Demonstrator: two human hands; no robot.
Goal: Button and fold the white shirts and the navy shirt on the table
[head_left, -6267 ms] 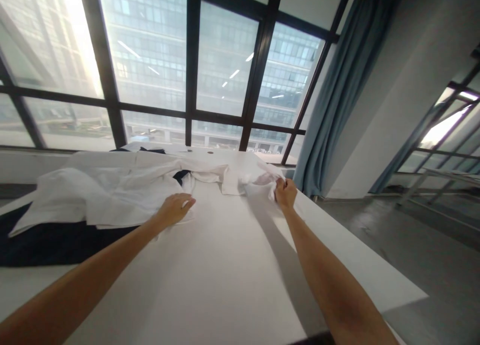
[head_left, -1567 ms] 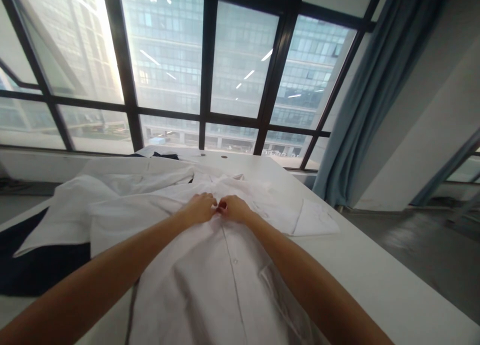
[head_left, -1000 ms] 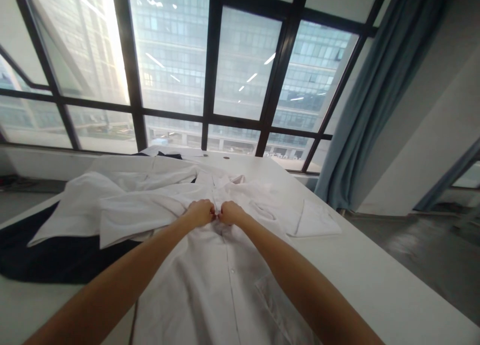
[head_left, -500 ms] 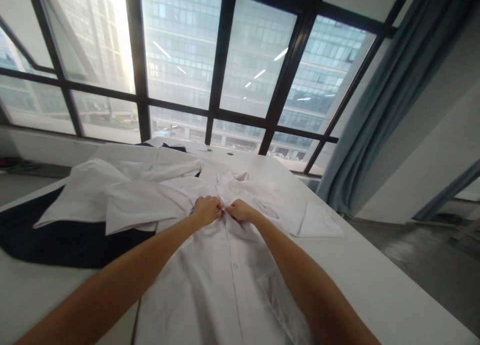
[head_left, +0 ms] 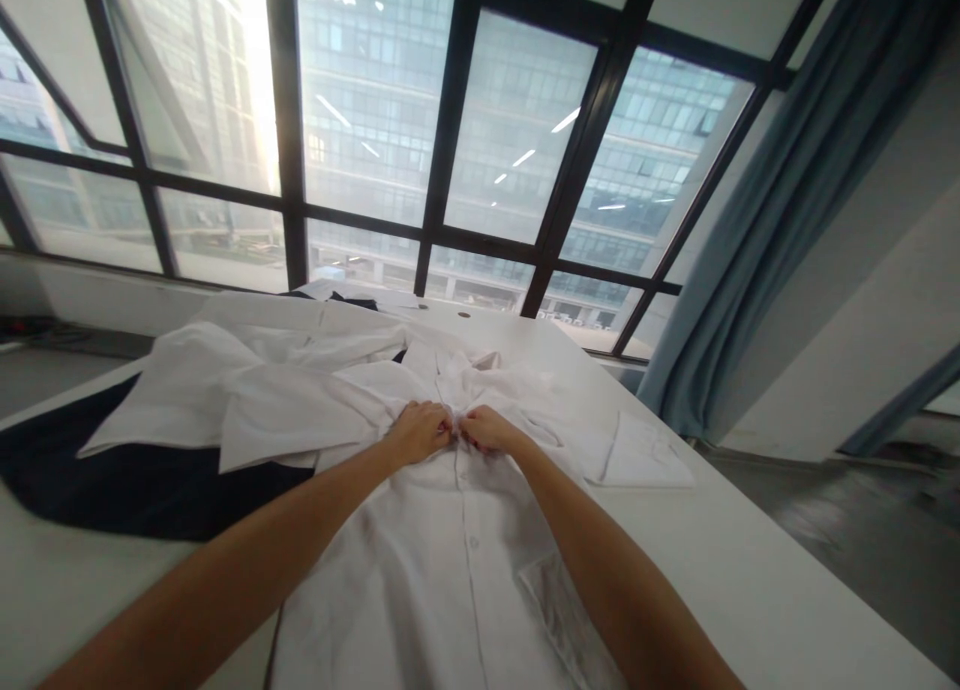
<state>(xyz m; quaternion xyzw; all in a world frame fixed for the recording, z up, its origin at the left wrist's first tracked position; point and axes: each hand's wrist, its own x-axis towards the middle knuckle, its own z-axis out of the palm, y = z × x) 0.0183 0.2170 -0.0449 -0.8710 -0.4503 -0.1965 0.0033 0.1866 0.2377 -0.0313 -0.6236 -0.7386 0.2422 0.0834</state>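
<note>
A white button-front garment (head_left: 405, 570), shirt-like or a coat, lies along the table with its front strip running away from me. My left hand (head_left: 424, 431) is closed on the left edge of that strip. Pinching the opposite edge, my right hand (head_left: 486, 429) is almost touching the left. The cloth bunches up between my fingers, and any button there is hidden. Nearer to me a button (head_left: 473, 543) shows on the strip. A pocket (head_left: 559, 605) lies partly under my right forearm.
More white garments (head_left: 292, 405) spread to the left over dark navy cloth (head_left: 142, 485). A folded white cloth (head_left: 649, 455) lies on the white table (head_left: 757, 570) to the right. Beyond stand dark-framed windows (head_left: 442, 120) and a blue curtain (head_left: 720, 260).
The view has shifted slightly, so everything sits a little lower and to the right. Both hands stay at the front strip, their fingertips a bit closer together.
</note>
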